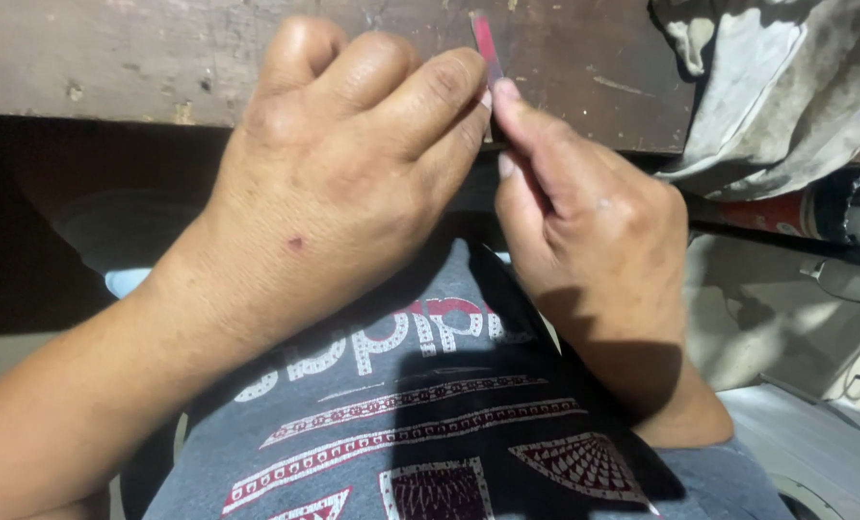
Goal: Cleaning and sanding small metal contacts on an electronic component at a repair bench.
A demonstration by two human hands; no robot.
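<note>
Both hands meet in the upper middle of the frame, just below the edge of a worn wooden table. The right hand pinches a thin red strip between thumb and forefinger, closed tight on its lower part, so the upper end sticks up free over the table top. The left hand is curled into a loose fist, its knuckles uppermost and its fingertips pressed against the strip right where the right fingers grip it; whether the left fingers actually clasp the strip I cannot tell, since they hide that side. Held this way, close to the body and braced hand against hand, the strip is kept steady. Below, a grey printed shirt fills the lower frame. A crumpled grey cloth lies at the upper right.
</note>
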